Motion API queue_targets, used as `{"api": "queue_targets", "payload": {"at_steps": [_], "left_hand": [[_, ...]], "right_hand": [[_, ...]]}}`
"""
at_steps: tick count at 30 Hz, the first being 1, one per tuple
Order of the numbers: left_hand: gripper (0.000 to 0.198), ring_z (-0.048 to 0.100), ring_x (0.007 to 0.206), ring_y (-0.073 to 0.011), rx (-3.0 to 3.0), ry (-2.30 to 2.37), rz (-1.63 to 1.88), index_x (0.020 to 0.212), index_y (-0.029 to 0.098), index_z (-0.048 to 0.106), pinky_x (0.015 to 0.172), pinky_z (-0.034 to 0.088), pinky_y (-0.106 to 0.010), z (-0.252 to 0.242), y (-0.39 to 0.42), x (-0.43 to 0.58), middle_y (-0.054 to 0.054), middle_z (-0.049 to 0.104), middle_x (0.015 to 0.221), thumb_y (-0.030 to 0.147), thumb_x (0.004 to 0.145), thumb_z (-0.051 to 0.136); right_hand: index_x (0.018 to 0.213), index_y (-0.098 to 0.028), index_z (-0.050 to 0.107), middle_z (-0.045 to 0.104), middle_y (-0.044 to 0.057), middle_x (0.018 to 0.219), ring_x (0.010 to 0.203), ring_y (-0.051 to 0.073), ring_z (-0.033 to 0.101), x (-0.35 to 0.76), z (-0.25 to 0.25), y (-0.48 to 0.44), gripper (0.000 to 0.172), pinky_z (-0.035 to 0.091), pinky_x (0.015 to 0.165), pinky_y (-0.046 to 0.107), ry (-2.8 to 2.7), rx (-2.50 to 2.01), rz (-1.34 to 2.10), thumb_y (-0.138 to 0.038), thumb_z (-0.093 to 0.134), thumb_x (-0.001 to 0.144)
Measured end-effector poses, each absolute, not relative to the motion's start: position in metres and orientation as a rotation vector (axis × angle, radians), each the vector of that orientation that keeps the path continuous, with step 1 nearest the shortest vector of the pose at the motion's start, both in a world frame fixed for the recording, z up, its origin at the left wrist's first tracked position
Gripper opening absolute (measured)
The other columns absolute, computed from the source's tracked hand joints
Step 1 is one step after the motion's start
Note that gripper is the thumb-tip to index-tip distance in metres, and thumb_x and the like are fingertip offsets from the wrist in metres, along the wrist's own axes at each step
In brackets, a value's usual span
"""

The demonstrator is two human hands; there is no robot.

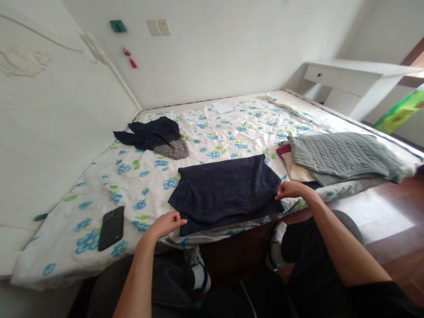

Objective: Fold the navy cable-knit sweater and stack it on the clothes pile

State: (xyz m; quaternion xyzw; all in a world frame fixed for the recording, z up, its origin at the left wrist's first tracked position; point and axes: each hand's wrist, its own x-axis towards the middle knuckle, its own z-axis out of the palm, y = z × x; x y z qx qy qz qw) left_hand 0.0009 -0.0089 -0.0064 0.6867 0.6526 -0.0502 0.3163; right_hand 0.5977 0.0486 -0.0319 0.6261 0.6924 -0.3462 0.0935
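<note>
A dark navy knitted sweater (225, 190) lies folded and spread flat at the near edge of the bed. My left hand (167, 224) is closed, its fingers pinching the sweater's near left corner. On the other side my right hand (292, 190) is closed too, pinching the sweater's right edge. The neckline curves along the near side, with a layer of the same dark cloth under it. To the right, close to my right hand, a grey cable-knit sweater (341, 157) rests on other folded clothes (298, 170) in cream and red.
The bed has a white sheet with blue flowers (212, 137). A black phone (111, 228) lies at the near left, and a crumpled navy and grey garment (159, 137) farther back. White paper (222, 107) is near the wall. A white desk (344, 81) stands back right.
</note>
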Motion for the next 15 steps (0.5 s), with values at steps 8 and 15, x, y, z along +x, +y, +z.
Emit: {"api": "queue_targets", "payload": {"at_steps": [8,15], "left_hand": [[0.03,0.073,0.098,-0.0239,2.128,1.317,0.148,0.111,0.027,0.077,0.091,0.052,-0.033,-0.008,-0.014,0.09,-0.002,0.076,0.104,0.043,0.086,0.078],[0.027,0.072,0.096,-0.0218,2.153,1.284,0.067,0.112,0.029,0.083,0.085,0.05,-0.03,-0.029,-0.008,0.103,0.0,0.075,0.101,0.035,0.086,0.082]], "right_hand": [[0.108,-0.021,0.083,0.075,-0.002,0.091,0.083,0.016,0.068,0.515,-0.04,0.035,0.03,0.043,0.071,0.023,2.509,1.407,-1.192,-0.02,0.089,0.079],[0.115,-0.021,0.083,0.076,-0.001,0.098,0.086,0.017,0.068,0.486,-0.052,0.034,0.042,0.043,0.074,0.023,2.666,1.312,-1.177,-0.015,0.091,0.074]]}}
